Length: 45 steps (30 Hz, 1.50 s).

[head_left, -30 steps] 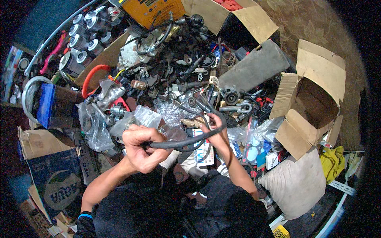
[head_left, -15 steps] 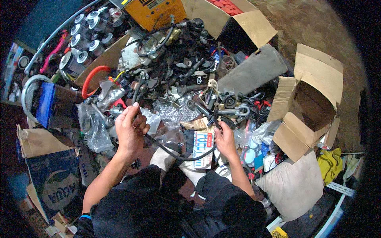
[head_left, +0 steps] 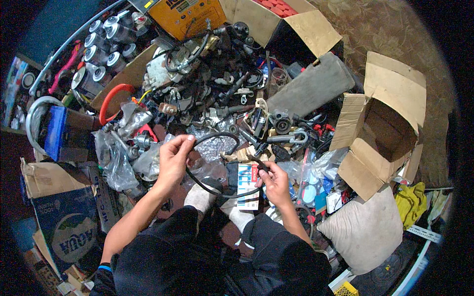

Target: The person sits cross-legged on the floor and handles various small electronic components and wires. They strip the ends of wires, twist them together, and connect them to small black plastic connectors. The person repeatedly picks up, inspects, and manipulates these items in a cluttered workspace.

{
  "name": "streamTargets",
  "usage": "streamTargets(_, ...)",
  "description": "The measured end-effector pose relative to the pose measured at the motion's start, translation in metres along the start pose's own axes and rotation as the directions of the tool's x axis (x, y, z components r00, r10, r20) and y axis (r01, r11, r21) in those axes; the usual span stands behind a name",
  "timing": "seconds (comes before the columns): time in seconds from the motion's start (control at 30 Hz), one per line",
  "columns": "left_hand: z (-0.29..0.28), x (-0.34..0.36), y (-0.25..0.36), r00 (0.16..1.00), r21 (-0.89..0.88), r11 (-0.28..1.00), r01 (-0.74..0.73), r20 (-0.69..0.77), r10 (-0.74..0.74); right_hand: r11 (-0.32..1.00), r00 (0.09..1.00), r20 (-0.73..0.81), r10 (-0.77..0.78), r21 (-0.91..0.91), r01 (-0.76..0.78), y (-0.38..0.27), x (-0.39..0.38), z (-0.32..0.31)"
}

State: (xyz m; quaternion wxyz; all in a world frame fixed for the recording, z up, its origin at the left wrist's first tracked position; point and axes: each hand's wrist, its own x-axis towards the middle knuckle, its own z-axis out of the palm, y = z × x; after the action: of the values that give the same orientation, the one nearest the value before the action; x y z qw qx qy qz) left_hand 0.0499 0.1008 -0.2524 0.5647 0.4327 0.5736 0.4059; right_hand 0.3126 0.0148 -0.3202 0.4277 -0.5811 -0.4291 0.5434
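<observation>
Cluttered floor (head_left: 226,231), open carton (head_left: 369,167), black hose (head_left: 232,196)

One left hand (head_left: 173,162) and one right hand (head_left: 276,185) are holding one black hose (head_left: 229,196). One pale cushion (head_left: 365,232), one yellow cloth (head_left: 411,203) and one orange box (head_left: 190,18) are lying around.

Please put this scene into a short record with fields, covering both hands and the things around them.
Left hand: grips the black hose
Right hand: grips the same hose
Hose shape: curves downward between the hands
Seen behind hose: white printed box
Ahead: pile of metal parts, orange box
Right side: open cardboard box, pale cushion, yellow cloth
Left side: dark blue carton, clear plastic bag
</observation>
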Motion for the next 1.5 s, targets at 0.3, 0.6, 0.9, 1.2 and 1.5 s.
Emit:
streamTargets(0.3,0.029,-0.007,-0.017,0.802,0.406,0.716,-0.568,0.469,0.369,0.571,0.971,0.14,0.192,0.789,-0.227,-0.03,-0.002,-0.004)
streamTargets(0.6,0.055,-0.033,-0.029,0.466,0.439,0.683,-0.583,0.87,-0.162,0.585,0.971,-0.106,0.216,0.81,-0.042,-0.062,0.014,-0.029)
streamTargets(0.9,0.017,0.004,-0.054,0.338,0.313,0.242,-0.918,0.939,0.07,0.932,0.989,0.121,0.088,0.34,-0.125,-0.054,-0.013,-0.059)
streamTargets(1.2,0.033,0.054,-0.039,0.398,0.4,-0.026,-0.916,0.915,0.071,0.347,0.898,0.314,0.308,-0.916,0.201,-0.025,-0.002,-0.009)
streamTargets(1.5,0.047,-0.018,-0.032,0.524,0.206,0.569,-0.796,0.703,0.48,0.992,0.989,-0.138,0.055,-0.108,-0.07,-0.021,0.001,-0.004)
